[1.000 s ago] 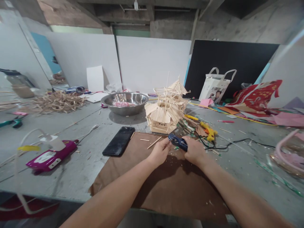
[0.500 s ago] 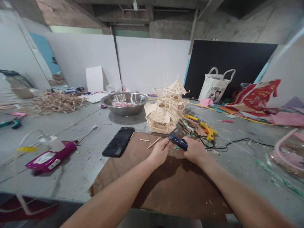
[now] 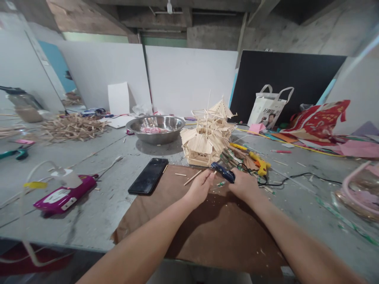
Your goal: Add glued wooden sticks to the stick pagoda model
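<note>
My left hand [image 3: 201, 184] is closed in a pinch on a short wooden stick [image 3: 215, 172], whose pale end pokes up from the fingertips. My right hand [image 3: 243, 185] is wrapped round a dark blue hand tool [image 3: 224, 172]; its exact kind is not clear. The tool's head points left, close beside the stick. Both hands are above a brown sheet [image 3: 207, 240]. Just behind them stands a pavilion-like model [image 3: 204, 144] built of thin wooden sticks. A few loose sticks [image 3: 192, 178] lie on the sheet near my left hand.
Left of the sheet's top lies a black phone [image 3: 148, 176], and farther left a purple power strip [image 3: 66, 194]. A steel basin [image 3: 156, 136] stands behind. A yellow glue gun [image 3: 262, 163] with a black cord lies to the right. A stick pile [image 3: 77, 128] sits back left.
The blue tool has shifted slightly right, away from my left fingertips, and the stick's end now shows between them. Otherwise the hands and table things are nearly where they were.
</note>
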The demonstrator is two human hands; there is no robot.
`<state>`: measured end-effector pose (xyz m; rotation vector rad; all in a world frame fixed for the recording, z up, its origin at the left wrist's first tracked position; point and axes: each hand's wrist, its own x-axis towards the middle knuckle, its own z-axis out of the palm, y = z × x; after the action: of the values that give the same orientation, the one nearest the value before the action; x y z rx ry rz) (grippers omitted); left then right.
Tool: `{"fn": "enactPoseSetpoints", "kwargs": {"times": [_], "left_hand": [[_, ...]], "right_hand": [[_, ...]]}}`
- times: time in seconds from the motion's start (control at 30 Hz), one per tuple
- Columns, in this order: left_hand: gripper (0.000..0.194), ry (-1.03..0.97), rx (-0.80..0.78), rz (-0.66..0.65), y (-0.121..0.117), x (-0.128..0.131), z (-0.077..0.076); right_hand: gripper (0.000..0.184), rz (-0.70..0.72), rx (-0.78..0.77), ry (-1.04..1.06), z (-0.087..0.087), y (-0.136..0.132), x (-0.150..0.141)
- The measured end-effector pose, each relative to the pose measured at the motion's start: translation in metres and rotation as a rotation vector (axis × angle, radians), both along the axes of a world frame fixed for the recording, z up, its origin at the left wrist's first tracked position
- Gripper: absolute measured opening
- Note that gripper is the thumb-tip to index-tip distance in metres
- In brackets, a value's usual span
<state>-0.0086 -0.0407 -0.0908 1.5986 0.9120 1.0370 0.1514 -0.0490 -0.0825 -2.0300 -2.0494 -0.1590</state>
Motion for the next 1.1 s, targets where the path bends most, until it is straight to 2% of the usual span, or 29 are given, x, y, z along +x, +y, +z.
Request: {"fn": "enactPoseSetpoints", "kwargs": {"times": [0.1, 0.17, 0.23, 0.33, 0.4, 0.57, 0.73, 0.87, 1.1], "left_hand": [[0.026, -0.068, -0.080, 0.005, 0.001, -0.001, 0.002], [0.026, -0.095, -0.079, 0.022, 0.002, -0.003, 0.004], [0.026, -0.078, -0.016, 0.105, 0.004, -0.005, 0.007], [0.024, -0.010, 0.138, 0.305, 0.005, -0.010, 0.015], [0.023, -0.004, 0.184, 0.363, 0.005, -0.011, 0.023], [0.028, -0.148, 0.011, 0.278, 0.009, 0.001, 0.050], [0.026, -0.517, -0.120, 0.288, 0.041, 0.030, 0.078], [0.023, -0.772, -0.184, 0.367, 0.074, 0.049, 0.088], [0.024, -0.893, -0.162, 0.387, 0.102, 0.062, 0.101]], "right_hand": [[0.026, -0.003, 0.014, 0.011, -0.001, 0.003, 0.006], [0.031, 0.020, 0.015, 0.001, -0.003, 0.003, 0.008], [0.034, 0.058, 0.013, -0.020, -0.005, 0.003, 0.007], [0.039, 0.126, 0.001, -0.046, -0.008, 0.001, 0.004], [0.040, 0.159, -0.003, -0.051, -0.009, 0.001, 0.002], [0.040, 0.186, -0.017, -0.059, -0.010, 0.003, 0.000], [0.041, 0.216, -0.026, -0.054, -0.013, 0.005, -0.001], [0.043, 0.205, -0.039, -0.046, -0.013, 0.006, -0.002], [0.038, 0.201, -0.055, -0.046, -0.014, 0.006, -0.002]]}}
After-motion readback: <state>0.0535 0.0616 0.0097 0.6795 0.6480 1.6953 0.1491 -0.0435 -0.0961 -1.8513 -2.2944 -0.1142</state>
